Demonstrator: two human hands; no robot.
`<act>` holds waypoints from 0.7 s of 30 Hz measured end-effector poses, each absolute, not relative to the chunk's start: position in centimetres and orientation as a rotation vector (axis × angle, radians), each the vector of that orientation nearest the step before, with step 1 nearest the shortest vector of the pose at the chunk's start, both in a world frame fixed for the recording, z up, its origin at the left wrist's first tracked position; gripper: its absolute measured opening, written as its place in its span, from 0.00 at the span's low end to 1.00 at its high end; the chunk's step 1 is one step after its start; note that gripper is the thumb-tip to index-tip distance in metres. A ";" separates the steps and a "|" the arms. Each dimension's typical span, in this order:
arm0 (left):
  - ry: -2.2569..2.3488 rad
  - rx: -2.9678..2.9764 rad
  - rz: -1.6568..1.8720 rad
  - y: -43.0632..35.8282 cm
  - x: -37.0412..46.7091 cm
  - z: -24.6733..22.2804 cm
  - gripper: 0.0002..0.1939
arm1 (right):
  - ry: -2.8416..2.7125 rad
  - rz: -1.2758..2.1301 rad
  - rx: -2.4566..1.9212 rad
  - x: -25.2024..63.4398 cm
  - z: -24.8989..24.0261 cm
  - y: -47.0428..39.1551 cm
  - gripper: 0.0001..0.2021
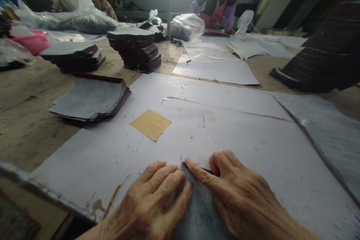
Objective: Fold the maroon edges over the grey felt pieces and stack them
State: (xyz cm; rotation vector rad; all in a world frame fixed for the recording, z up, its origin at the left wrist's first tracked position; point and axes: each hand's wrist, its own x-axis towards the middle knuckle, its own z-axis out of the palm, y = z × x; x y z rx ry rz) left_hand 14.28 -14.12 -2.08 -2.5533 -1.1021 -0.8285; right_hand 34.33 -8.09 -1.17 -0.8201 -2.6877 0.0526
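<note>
White sheeting covers the worktable near me, with a tan square on it and dark stacks beyond. Through my head view, the grey piece lies low in the frame, between and partly under both hands. Its long axis runs away from the body, leaning slightly left. My left hand rests along its left side, thumb on it; my right hand is nearer the narrow far end, forefinger extended to it, other fingers curled. Whether either hand pinches it, I cannot tell. That end points forward-left, a dark red edge slanting right from it.
</note>
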 end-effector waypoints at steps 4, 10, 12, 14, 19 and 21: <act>-1.116 -2.520 -0.846 -14.0 14.4 -2.5 0.15 | -2.681 0.043 -0.826 34.3 -1.3 -8.2 0.26; -1.161 -2.553 -0.831 -14.1 14.7 -2.8 0.15 | -2.708 0.002 -0.881 33.8 -1.3 -8.3 0.28; -1.147 -2.514 -0.908 -14.2 14.7 -2.7 0.15 | -2.723 0.014 -0.895 33.8 -1.2 -8.3 0.29; -1.186 -2.533 -0.894 -14.2 14.6 -2.4 0.15 | -2.721 0.092 -0.898 34.0 -0.9 -8.1 0.29; -1.185 -2.590 -0.856 -14.2 14.6 -2.3 0.16 | -2.435 0.525 -0.888 35.6 -0.3 -7.1 0.17; -1.165 -2.585 -0.870 -14.1 14.6 -2.7 0.17 | -2.425 0.469 -0.935 36.0 -0.3 -6.9 0.07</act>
